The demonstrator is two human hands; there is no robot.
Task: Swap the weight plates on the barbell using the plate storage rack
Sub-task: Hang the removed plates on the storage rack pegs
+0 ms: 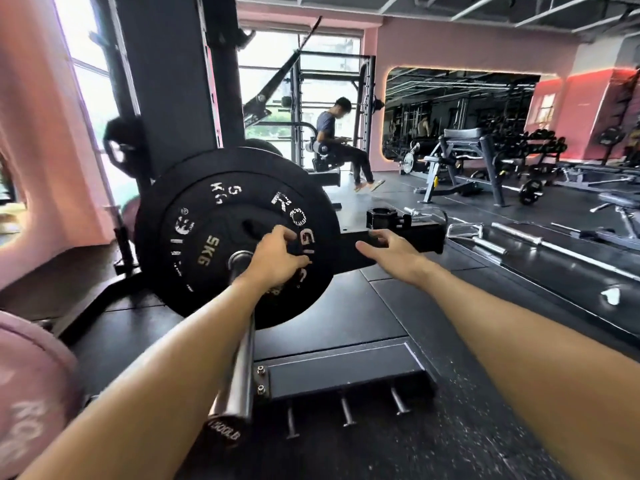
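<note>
A black 5 kg plate [207, 233] sits on the chrome barbell sleeve [239, 375], which runs toward me with its end cap low in the view. My left hand [273, 258] rests on the plate's face near the hub, fingers curled against it. To the right of the plate's rim my right hand [388, 247] hovers with fingers spread and nothing in it. A black barbell collar [381, 216] lies on the black frame beam just beyond my right hand. A pink plate [31, 386] shows at the lower left edge.
The dark rack upright [166, 81] rises behind the plate, with more plates hung on its left side. A low platform with storage pegs [346, 407] lies below. Loose bars [519, 237] lie on the floor at right. A seated person [336, 140] and benches are farther back.
</note>
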